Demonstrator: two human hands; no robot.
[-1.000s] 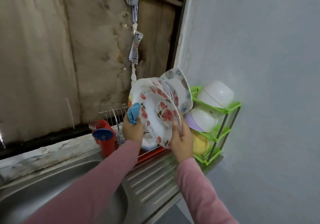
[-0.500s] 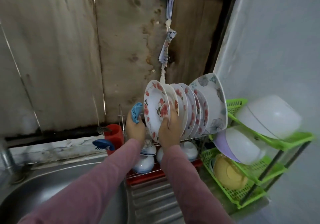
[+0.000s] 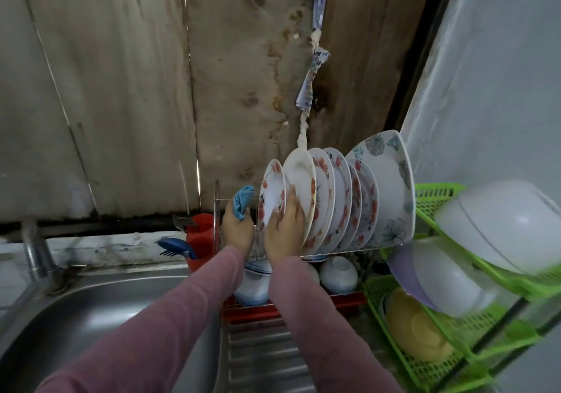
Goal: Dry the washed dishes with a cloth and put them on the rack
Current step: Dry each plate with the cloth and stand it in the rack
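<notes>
We record the right hand (image 3: 285, 228) gripping the floral plate (image 3: 271, 191) at its lower edge, thumb on the flowered face and fingers curled behind the rim, lying against the next plate (image 3: 300, 174). The floral plate stands upright at the left end of the row in the upper tier of the wire dish rack (image 3: 349, 250), just beside its neighbours; whether it sits fully in a slot we cannot tell. The left hand (image 3: 238, 228) is closed round a bunched blue cloth (image 3: 243, 201), just left of the plate and apart from it. A square plate (image 3: 391, 186) with blue-grey flowers ends the row on the right. Small white bowls (image 3: 338, 274) sit upturned in the lower tier above a red drip tray (image 3: 346, 303). A red cutlery cup (image 3: 202, 235) hangs at the rack's left end, near the steel sink (image 3: 91, 316). A green plastic shelf (image 3: 437, 198) to the right carries white bowls and a yellow one. A paper strip (image 3: 309, 86) on the wooden wall bears blue handwriting, too blurred to read
</notes>
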